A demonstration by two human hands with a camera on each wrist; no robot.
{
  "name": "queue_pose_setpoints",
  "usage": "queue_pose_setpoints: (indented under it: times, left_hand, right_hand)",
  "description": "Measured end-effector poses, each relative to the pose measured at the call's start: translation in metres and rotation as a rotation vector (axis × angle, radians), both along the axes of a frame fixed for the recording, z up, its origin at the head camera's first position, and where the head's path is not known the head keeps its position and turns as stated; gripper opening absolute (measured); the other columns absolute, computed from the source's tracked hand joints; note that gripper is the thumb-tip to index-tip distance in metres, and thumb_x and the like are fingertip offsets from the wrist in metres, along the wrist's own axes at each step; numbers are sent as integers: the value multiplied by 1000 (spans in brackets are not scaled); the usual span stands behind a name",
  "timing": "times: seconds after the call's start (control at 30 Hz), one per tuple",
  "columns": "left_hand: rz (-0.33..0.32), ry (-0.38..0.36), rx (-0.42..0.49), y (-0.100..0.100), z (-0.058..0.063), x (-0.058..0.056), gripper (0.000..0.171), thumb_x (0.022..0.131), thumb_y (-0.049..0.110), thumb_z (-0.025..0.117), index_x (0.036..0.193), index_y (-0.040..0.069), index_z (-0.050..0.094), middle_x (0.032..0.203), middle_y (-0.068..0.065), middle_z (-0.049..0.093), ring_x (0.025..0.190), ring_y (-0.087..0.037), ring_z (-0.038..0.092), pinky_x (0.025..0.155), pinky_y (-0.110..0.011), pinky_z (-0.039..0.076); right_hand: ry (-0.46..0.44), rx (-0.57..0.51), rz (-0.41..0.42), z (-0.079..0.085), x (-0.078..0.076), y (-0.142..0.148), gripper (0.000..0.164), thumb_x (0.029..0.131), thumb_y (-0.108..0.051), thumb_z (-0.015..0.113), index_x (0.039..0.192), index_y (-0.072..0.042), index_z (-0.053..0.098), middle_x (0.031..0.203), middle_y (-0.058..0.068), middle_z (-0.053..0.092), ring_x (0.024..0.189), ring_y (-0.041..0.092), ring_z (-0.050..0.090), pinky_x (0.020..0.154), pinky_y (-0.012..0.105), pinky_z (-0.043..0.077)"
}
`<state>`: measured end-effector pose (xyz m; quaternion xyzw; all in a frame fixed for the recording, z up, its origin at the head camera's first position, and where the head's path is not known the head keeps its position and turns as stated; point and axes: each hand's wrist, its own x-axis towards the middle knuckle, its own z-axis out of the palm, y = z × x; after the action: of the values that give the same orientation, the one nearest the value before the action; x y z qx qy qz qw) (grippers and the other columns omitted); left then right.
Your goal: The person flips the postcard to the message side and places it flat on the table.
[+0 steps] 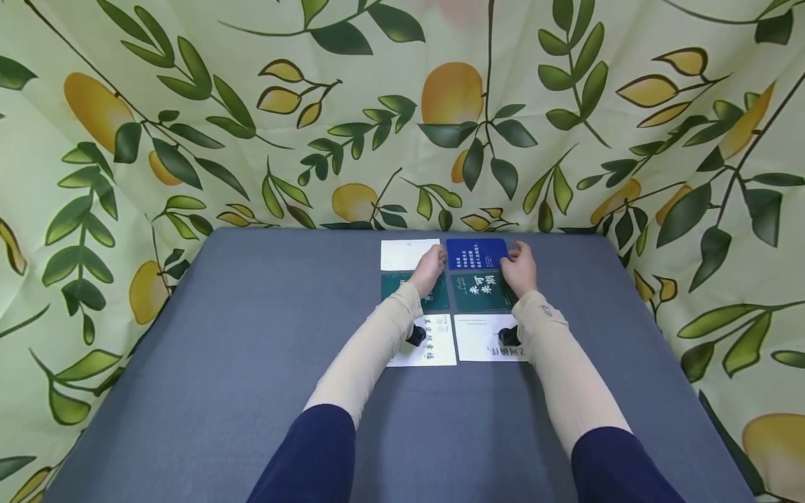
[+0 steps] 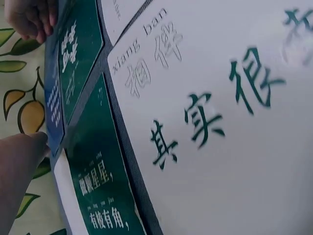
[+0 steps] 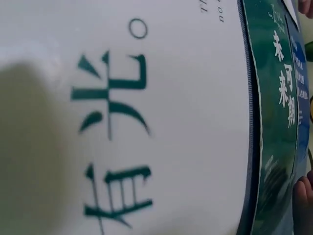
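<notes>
Six cards lie in two columns on the table. At the back right is a blue card (image 1: 476,254) with white writing. My right hand (image 1: 520,269) pinches its right edge with thumb and curled fingers. My left hand (image 1: 430,271) is at its left edge, between it and a plain white card (image 1: 402,255); in the left wrist view a fingertip of this left hand (image 2: 22,161) meets the blue card's corner, and its grip is hidden. Green cards (image 1: 479,291) form the middle row, the left one (image 2: 98,166) partly under my forearm. Nearest are two white lettered cards (image 1: 440,346) (image 3: 195,122).
A grey-blue cloth (image 1: 251,335) covers the table under the cards. Behind and at both sides hangs a curtain (image 1: 377,84) printed with leaves and yellow fruit. Black wrist cameras (image 1: 416,336) hang under both beige-sleeved forearms, above the front cards.
</notes>
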<state>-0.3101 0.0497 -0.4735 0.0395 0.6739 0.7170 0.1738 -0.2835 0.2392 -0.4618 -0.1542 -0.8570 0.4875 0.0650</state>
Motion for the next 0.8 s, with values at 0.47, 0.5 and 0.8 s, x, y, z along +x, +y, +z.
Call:
queue_pose_setpoints:
  times: [0.47,0.5,0.8]
  left_hand:
    - [-18,-164,198,18,17,15,59,96,27,15,150,8,0,159,-8,3,147,-20,1,120,-34,3]
    - [3,-180,199,17,16,15,60,96,28,16,150,8,-3,159,-8,0,147,-20,-1,120,-34,4]
    - [59,-209,261,20,24,18,66,91,27,21,149,3,1,158,-11,2,147,-24,4,119,-33,9]
  right_hand:
    - [-47,-136,-99,-7,1,8,54,92,-8,34,145,-1,27,140,22,45,132,33,40,111,41,31]
    - [-57,-131,-104,-8,1,8,53,92,-9,34,144,-2,28,140,21,46,132,32,41,111,41,32]
    - [-41,-173,-163,-2,3,13,47,93,-11,40,138,1,41,143,20,42,134,31,37,112,40,29]
